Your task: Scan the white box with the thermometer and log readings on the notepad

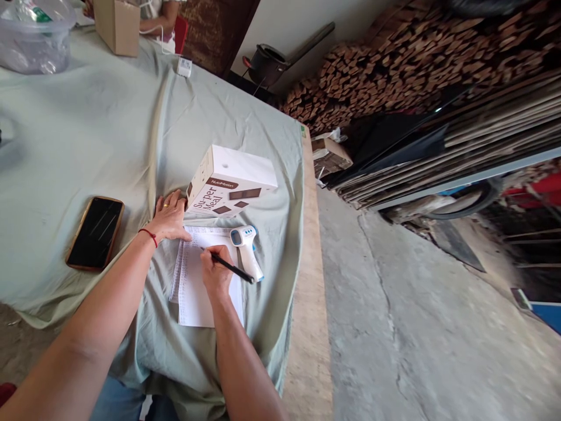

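My right hand (216, 270) is closed around a black pen (232, 268), its tip at the written lines on white paper sheets (197, 304). Flat on the cloth, fingers spread, my left hand (169, 217) rests beside a white box (241, 169) printed "Super Meal", its thumb at the top corner of the paper. A white and blue handheld thermometer (248, 251) lies just right of my right hand, partly over the paper's edge. To the left of my left forearm is a dark-screened phone (95, 233) in a brownish case.
A green-grey cloth (118, 128) covers the table, whose bare wooden edge (307, 327) shows on the right. Farther back stand a clear plastic tub (39, 44), a cardboard box (116, 26) and a small white box (184, 66). Another person's arm (164, 20) is beyond. Stacked firewood (372, 70) lines the wall.
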Demonstrator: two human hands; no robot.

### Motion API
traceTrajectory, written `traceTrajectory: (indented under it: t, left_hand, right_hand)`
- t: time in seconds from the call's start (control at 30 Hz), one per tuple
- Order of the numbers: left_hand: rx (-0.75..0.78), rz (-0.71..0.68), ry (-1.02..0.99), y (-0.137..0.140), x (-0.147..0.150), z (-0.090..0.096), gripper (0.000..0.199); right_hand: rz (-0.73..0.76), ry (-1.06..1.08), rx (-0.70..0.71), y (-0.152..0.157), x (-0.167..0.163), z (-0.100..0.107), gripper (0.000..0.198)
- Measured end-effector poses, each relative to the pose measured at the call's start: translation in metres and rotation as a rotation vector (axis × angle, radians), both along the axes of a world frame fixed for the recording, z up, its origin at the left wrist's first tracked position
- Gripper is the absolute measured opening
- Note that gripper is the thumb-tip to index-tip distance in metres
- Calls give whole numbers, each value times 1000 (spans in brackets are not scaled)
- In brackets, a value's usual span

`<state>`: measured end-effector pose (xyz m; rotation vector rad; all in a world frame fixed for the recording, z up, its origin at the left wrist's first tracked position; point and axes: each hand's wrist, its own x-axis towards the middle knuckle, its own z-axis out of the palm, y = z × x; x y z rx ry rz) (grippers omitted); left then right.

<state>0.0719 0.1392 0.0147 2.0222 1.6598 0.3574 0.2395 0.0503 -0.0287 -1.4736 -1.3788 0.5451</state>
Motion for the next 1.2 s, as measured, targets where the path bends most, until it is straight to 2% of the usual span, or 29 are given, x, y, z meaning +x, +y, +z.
traceTrajectory:
  t: [0.1,0.17,0.3,0.4,0.53,0.67,0.73,0.83,1.0,1.2]
  left_hand:
    - [85,79,-107,5,-1,-6,89]
    - [124,116,-191,9,-2,-8,87]
    - [141,99,-252,18,-3,-10,87]
    - [169,127,-236,23,-6,-12,81]
    - [213,113,-191,27,-8,-15,93]
    - [241,129,-181,31,-9,-15,92]
    - [255,155,-208,33,-9,-14,93]
    - [245,198,-311,34,-9,-11,87]
    - [255,171,-445,32,-10,-6,60]
    - [239,121,-423,29,-9,1,58]
  right_hand:
    - [-133,-49,148,-1,12,9,20]
    - [-192,-137,179,1,27,15,25]
    - [-242,-430,56,6,60,15,28]
    - [-230,-450,-57,10,73,8,28]
    - [-268,-250,-43,17,70,5,23]
    - [-286,130,77,23,51,11,31]
    - [-226,335,100,25,41,14,37]
    - [-65,527,41,24,31,16,43]
    - [93,692,12,23,26,18,47]
    - [118,733,-5,25,20,24,45]
